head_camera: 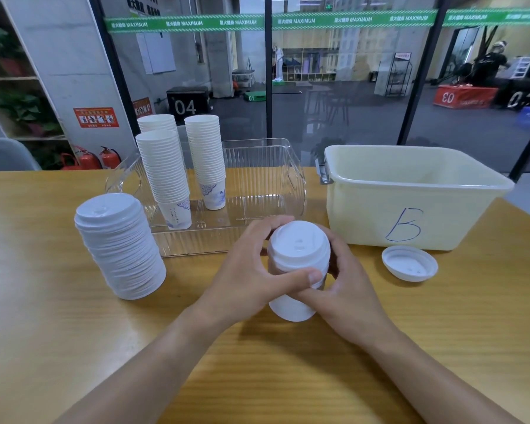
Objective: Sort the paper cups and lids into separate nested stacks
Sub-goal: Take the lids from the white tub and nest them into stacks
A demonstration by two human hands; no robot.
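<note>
A white paper cup (289,309) with a white lid (299,244) on it is held above the wooden table (273,377), both hands wrapped around it. My left hand (251,270) grips the lid's rim, thumb across the front. My right hand (346,289) holds the cup's body from the right. A tall nested stack of lids (120,246) stands at the left. Three nested stacks of cups (166,172) stand in a clear plastic tray (257,185). One loose lid (409,263) lies upside down on the table at the right.
A pale yellow tub (410,194) marked "B" stands at the right, behind the loose lid. A glass wall runs behind the table. A grey chair back (6,154) shows at the far left.
</note>
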